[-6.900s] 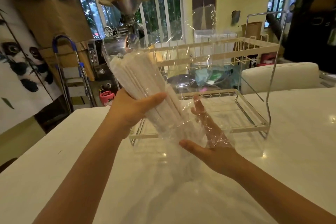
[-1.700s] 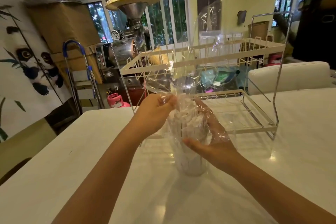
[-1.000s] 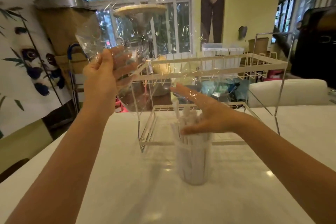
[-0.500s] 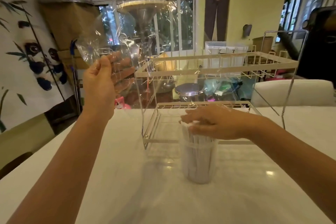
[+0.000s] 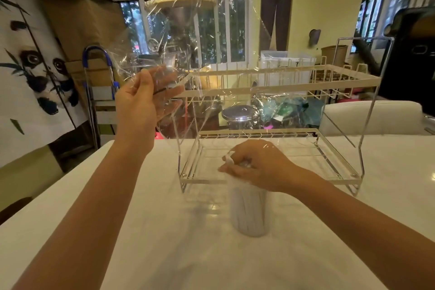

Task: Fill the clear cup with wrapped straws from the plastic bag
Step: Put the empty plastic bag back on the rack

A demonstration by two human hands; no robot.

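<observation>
A clear cup (image 5: pixel 249 214) stands upright on the white table (image 5: pixel 164 242), packed with white wrapped straws (image 5: pixel 247 207). My right hand (image 5: pixel 256 167) lies over the cup's mouth, fingers curled down on the straw tops, which it mostly hides. My left hand (image 5: pixel 143 103) is raised at the left, pinching the clear plastic bag (image 5: pixel 200 54). The bag hangs open and looks empty, spreading up and to the right above the table.
A two-tier white wire dish rack (image 5: pixel 277 106) stands on the table just behind the cup. A white chair back (image 5: pixel 372 115) sits past the table's far right edge. A blue-handled step ladder (image 5: pixel 98 92) and a metal machine are beyond the far left.
The bag with straws was lowered into the cup, then my left hand lifted the empty bag away up and left. My right hand came down onto the straw tops and now curls over them.
</observation>
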